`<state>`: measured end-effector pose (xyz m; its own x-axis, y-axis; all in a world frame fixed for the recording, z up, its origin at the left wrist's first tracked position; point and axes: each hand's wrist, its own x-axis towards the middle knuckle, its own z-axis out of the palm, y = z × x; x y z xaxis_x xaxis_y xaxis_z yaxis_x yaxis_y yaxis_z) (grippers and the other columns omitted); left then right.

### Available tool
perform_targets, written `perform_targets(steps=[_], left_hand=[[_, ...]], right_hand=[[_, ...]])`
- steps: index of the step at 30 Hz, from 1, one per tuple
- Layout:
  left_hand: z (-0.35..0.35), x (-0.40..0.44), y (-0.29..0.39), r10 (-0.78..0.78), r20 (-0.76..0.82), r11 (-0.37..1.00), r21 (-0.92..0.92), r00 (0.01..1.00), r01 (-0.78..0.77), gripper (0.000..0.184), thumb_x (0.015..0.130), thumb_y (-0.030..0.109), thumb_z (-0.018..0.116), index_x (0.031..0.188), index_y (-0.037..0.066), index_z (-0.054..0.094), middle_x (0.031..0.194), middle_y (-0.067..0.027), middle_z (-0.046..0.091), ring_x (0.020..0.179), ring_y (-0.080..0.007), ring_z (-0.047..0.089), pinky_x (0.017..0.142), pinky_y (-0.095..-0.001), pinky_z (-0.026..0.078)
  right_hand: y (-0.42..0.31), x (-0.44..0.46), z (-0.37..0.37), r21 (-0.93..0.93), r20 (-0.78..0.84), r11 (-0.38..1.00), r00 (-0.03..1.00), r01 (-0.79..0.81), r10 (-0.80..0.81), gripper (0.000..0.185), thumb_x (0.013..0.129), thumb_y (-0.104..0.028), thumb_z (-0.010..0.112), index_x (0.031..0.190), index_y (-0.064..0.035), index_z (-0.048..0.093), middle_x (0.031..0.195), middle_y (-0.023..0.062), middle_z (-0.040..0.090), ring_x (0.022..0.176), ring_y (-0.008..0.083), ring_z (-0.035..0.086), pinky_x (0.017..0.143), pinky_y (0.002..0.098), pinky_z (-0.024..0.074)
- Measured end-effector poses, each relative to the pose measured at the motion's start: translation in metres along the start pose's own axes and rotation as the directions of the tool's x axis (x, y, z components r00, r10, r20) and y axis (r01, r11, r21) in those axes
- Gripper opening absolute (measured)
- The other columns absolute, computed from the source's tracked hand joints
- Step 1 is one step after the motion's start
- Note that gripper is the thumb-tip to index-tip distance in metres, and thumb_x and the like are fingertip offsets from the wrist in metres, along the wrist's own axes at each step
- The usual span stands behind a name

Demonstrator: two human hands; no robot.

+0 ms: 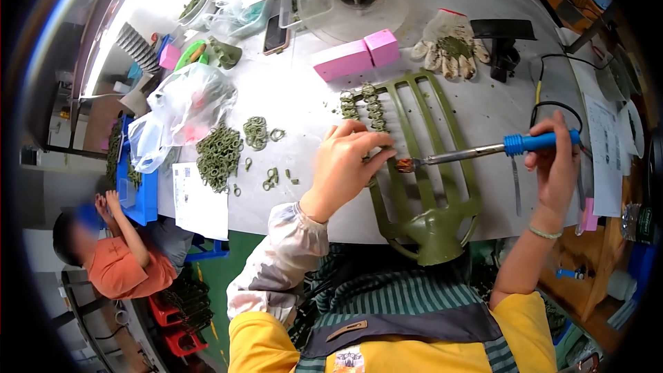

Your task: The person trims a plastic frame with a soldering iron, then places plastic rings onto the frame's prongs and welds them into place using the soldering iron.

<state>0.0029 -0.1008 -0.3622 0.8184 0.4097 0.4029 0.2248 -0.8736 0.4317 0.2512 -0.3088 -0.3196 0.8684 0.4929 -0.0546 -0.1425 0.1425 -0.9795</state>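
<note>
My right hand [554, 160] is closed round the blue handle of a soldering iron [476, 152]. The iron's brownish tip points left and lies over a green slotted frame [431, 186]. My left hand [351, 160] is pinched at the frame's left side, close to the tip; what its fingertips hold is hidden. Just above that hand, small green rings [373, 108] stand in rows along the frame's left bars. A pile of loose green rings [219, 157] lies to the left, with a smaller heap [255, 133] beside it.
Pink blocks [343, 60], a stained glove [452, 45], a phone [276, 34] and a round clear container [318, 0] are at the back. Plastic bags [190, 103] and a paper sheet [200, 200] lie left. A co-worker [131, 262] sits far left. A cable runs at right.
</note>
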Motion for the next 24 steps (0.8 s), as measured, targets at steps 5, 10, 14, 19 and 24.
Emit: perform_targets(steps=[5, 10, 14, 19, 24], left_hand=[[-0.044, -0.012, -0.083, -0.409, -0.112, 0.911, -0.108, 0.906, 0.398, 0.017, 0.088, 0.003, 0.068, 0.105, 0.005, 0.072, 0.094, -0.0099, 0.072, 0.088, -0.0232, 0.069, 0.075, -0.0330, 0.055], [-0.064, -0.055, -0.142, -0.340, 0.096, 0.873, 0.401, 0.936, 0.276, 0.030, 0.081, -0.002, 0.067, 0.111, 0.003, 0.068, 0.110, -0.0132, 0.068, 0.097, -0.0354, 0.066, 0.086, -0.0420, 0.053], [-0.061, -0.065, -0.142, -0.347, 0.010, 0.821, 0.486, 0.938, 0.299, 0.027, 0.084, 0.000, 0.064, 0.110, 0.003, 0.067, 0.110, -0.0148, 0.067, 0.096, -0.0367, 0.066, 0.083, -0.0423, 0.053], [-0.061, -0.075, -0.146, -0.337, -0.143, 0.803, 0.472, 0.931, 0.363, 0.020, 0.087, -0.001, 0.054, 0.105, 0.002, 0.063, 0.095, -0.0175, 0.066, 0.086, -0.0384, 0.066, 0.075, -0.0455, 0.054], [-0.066, -0.077, -0.144, -0.375, -0.191, 0.819, 0.391, 0.907, 0.420, 0.018, 0.089, 0.004, 0.060, 0.105, 0.004, 0.066, 0.085, -0.0160, 0.070, 0.078, -0.0342, 0.069, 0.070, -0.0412, 0.054]], right_hand=[[0.002, -0.002, -0.006, 0.026, 0.008, 1.000, 1.000, 0.016, -0.016, 0.041, 0.094, -0.040, 0.069, 0.080, -0.0019, 0.067, 0.073, 0.0067, 0.067, 0.048, 0.0129, 0.064, 0.042, 0.0225, 0.0488], [0.000, -0.004, -0.003, 0.013, 0.037, 1.000, 0.999, 0.024, -0.024, 0.042, 0.095, -0.041, 0.068, 0.080, -0.0020, 0.067, 0.071, 0.0063, 0.067, 0.048, 0.0125, 0.064, 0.042, 0.0225, 0.0489], [-0.003, -0.007, 0.001, 0.004, 0.023, 0.999, 0.999, 0.041, -0.041, 0.042, 0.095, -0.042, 0.067, 0.079, -0.0024, 0.068, 0.069, 0.0057, 0.066, 0.048, 0.0120, 0.063, 0.042, 0.0223, 0.0491], [-0.005, -0.009, -0.002, -0.003, 0.036, 0.998, 0.997, 0.062, -0.062, 0.042, 0.095, -0.041, 0.068, 0.079, -0.0024, 0.068, 0.067, 0.0051, 0.066, 0.047, 0.0118, 0.063, 0.042, 0.0225, 0.0488], [-0.005, -0.012, -0.005, -0.001, 0.003, 0.998, 0.998, 0.059, -0.059, 0.042, 0.095, -0.041, 0.069, 0.079, -0.0018, 0.068, 0.065, 0.0053, 0.066, 0.047, 0.0121, 0.063, 0.042, 0.0229, 0.0487]])
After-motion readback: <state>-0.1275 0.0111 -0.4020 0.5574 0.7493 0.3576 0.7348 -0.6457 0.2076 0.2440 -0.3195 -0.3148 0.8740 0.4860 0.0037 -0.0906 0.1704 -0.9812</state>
